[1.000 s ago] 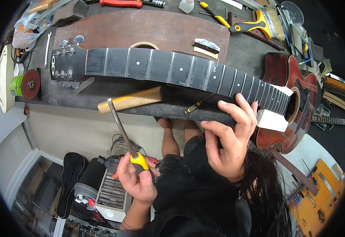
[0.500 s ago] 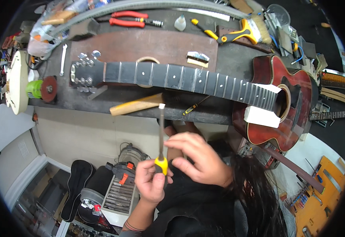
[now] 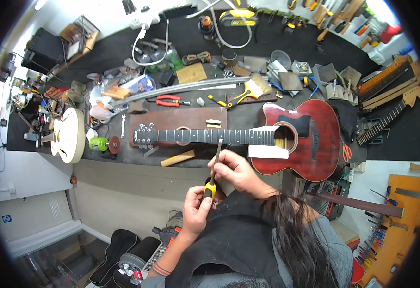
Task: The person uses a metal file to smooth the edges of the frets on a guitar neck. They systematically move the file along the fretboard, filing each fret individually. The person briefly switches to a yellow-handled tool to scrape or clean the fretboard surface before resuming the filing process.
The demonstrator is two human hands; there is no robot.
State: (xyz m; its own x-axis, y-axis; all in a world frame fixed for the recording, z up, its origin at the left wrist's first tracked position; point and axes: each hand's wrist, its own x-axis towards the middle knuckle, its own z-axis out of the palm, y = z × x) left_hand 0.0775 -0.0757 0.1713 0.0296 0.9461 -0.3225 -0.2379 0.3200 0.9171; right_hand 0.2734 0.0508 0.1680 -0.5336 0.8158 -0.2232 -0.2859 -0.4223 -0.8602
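In my left hand is a slim tool with a yellow-and-black handle and a long, narrow metal shaft, held upright. Whether it is a file or another blade I cannot tell. My right hand has its thumb and fingers closed round the shaft above the handle. Beyond the tool's tip lies a red acoustic guitar on its back, its dark fretboard pointing left. White sheets cover the top on both sides of the fretboard's end. No strings show over the frets.
Across the bench are a wooden block, red-handled pliers, a yellow-handled brush, a wrench and a green rotary tool with a disc. A cream guitar body stands at left. Orange-handled scissors hang at right.
The head view has tilted up and shows more of the bench. My right hand, open beside the shaft before, now grips it. My left hand still holds the handle.
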